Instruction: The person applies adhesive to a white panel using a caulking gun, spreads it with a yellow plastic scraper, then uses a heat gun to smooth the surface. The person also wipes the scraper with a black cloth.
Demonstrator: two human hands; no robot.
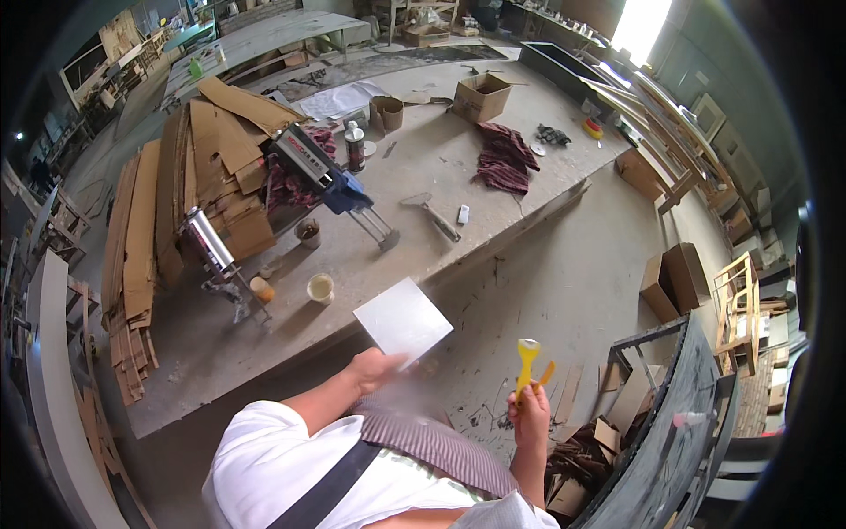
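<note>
My left hand point(374, 369) is closed on the edge of a flat white square tile point(404, 319). It holds the tile tilted, out over the near edge of the worktable point(291, 344). Off to the right, my right hand point(530, 407) grips a yellow scraper point(527, 360) that points upward, with a pale tip. A second, orange-yellow strip point(547, 375) sticks out beside it from the same hand; its kind is unclear. On the table near the tile stands a cup of cream-coloured paste point(321, 288). An orange-brown cup point(262, 289) is left of it.
Two dispensing guns point(324, 172) point(210, 240) lie by stacked cardboard point(225, 145). A scraper-like tool point(434, 217), a bottle point(354, 145), a dark red cloth point(506, 159) and a box point(482, 97) occupy the table. To the right stand an open carton point(675, 282) and a dark panel point(674, 441).
</note>
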